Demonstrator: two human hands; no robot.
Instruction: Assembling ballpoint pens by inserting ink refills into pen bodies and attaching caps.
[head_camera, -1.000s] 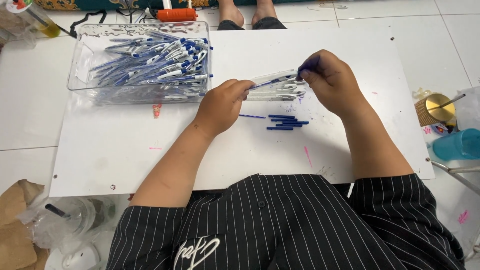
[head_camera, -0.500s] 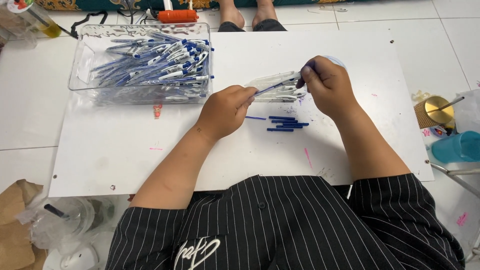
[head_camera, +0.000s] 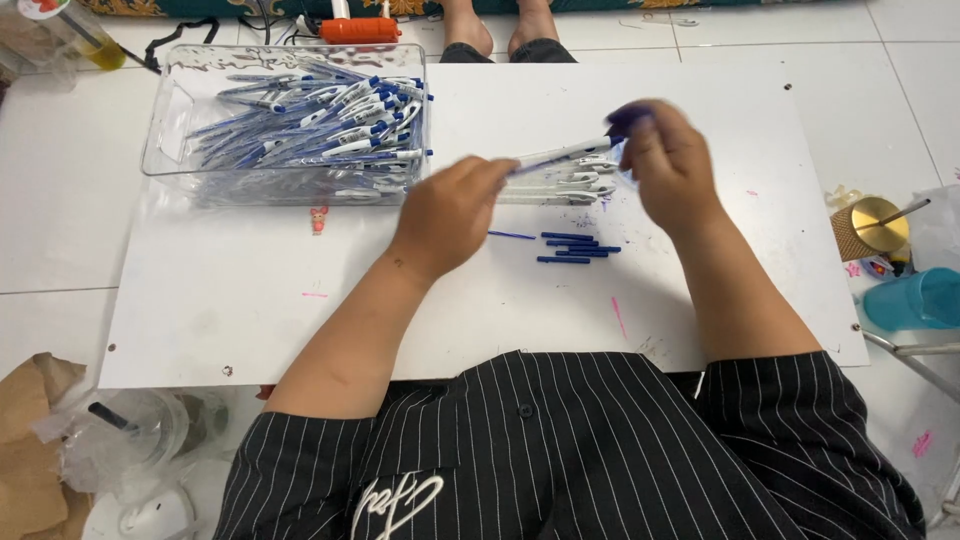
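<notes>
Above white board (head_camera: 250, 300): L hand (head_camera: 450, 215) + R hand (head_camera: 670, 165) both pinching one white pen (head_camera: 560, 155).

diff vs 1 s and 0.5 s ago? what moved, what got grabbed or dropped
Little. Both hands still hold the same white pen barrel between them: the left hand at its near end, the right hand at its blue-tipped end, now motion-blurred, so it is working there. Nothing let go. The loose blue refills, the pile of white pens on the white board and the clear plastic tray of pens stayed put.
</notes>
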